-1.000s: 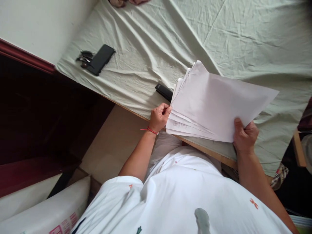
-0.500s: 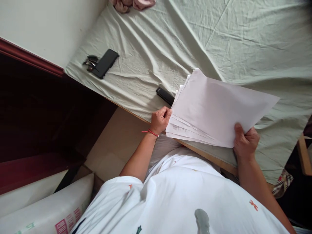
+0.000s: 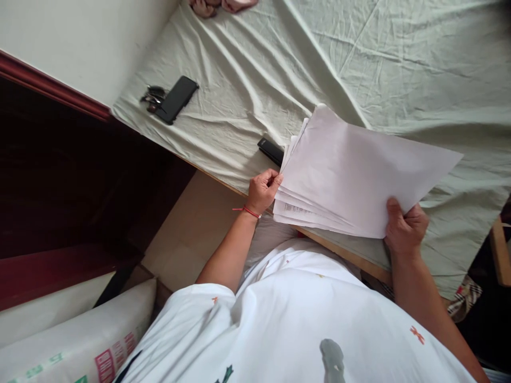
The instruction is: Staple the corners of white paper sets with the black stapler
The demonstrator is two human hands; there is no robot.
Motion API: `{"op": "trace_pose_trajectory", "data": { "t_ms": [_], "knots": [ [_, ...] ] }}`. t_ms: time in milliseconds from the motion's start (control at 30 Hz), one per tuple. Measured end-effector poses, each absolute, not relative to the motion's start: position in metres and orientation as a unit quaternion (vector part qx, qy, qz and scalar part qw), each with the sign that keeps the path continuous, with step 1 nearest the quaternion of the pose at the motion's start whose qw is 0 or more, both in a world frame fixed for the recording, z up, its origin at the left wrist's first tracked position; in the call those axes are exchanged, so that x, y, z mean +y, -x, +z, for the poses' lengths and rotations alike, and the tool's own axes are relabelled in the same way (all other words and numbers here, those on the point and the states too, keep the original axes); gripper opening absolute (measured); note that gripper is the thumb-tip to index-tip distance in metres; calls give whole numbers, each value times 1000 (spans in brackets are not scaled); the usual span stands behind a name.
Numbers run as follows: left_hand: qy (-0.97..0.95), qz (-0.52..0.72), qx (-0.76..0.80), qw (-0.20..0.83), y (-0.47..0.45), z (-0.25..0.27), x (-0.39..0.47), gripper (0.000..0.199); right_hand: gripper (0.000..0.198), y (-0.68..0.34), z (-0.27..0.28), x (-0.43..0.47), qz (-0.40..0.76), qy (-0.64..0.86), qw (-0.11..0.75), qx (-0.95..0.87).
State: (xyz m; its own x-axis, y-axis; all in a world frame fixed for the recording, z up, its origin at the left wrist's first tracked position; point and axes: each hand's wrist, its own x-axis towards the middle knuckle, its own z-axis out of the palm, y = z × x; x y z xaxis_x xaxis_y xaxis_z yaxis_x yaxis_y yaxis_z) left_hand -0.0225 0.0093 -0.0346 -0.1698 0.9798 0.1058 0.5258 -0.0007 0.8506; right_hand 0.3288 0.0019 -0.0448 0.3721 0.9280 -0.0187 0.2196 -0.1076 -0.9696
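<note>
Left hand: the left hand (image 3: 263, 190) grips the left edge of the stack of papers (image 3: 359, 175); its fingers are curled closed around the sheet edges, and the fingertips are hidden behind the paper.
Right hand: the right hand (image 3: 405, 227) holds the lower right corner of the same stack; the thumb lies on top of the top sheet, and the other fingers are under the paper, so they cannot be seen.
Stack of papers: it is held above the near edge of the bed, fanned out on the left side, so several sheet edges show; the top sheet is blank, and one lower sheet has some small print that is too small to read.
Black object: a small black object (image 3: 270, 150) lies on the sheet just beside the stack; its right end is covered by the papers, and what it is I cannot tell.
Phone: a dark phone (image 3: 177, 99) lies near the far left corner of the bed, touching a bunch of keys (image 3: 150, 97).
Bed sheet: the pale green bed sheet (image 3: 399, 69) is wrinkled.
Pink cloth: a pink cloth (image 3: 223, 5) is cut off by the top edge.
Package: a white package (image 3: 80, 346) at the lower left is only partly in view.
</note>
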Motion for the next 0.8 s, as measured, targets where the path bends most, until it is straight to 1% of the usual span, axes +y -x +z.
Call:
{"op": "trace_pose_trajectory", "data": {
  "t_ms": [133, 267, 333, 433, 567, 667, 733, 800],
  "knots": [
    [-562, 414, 641, 319, 24, -35, 8, 24, 41, -329, -41, 1, 353, 638, 542, -419],
    [-569, 404, 629, 342, 23, -33, 7, 26, 35, -333, -32, -6, 341, 636, 567, -399],
    [-573, 399, 626, 348, 22, -31, 7, 28, 35, -337, -27, -12, 346, 638, 566, -392],
    [-571, 390, 633, 349, 20, -28, 7, 32, 35, -342, -18, -19, 360, 640, 562, -381],
    [-554, 406, 638, 348, 16, -19, 3, 39, 34, -345, -10, -24, 367, 621, 595, -355],
    [-537, 424, 625, 374, 11, -15, -2, 45, 36, -347, -11, -23, 372, 605, 613, -347],
    [-525, 430, 616, 400, 9, -15, -4, 50, 35, -348, -16, -21, 378, 602, 612, -347],
    [-524, 428, 613, 408, 7, -19, -6, 55, 34, -351, -24, -19, 380, 612, 594, -358]
  ]
}}
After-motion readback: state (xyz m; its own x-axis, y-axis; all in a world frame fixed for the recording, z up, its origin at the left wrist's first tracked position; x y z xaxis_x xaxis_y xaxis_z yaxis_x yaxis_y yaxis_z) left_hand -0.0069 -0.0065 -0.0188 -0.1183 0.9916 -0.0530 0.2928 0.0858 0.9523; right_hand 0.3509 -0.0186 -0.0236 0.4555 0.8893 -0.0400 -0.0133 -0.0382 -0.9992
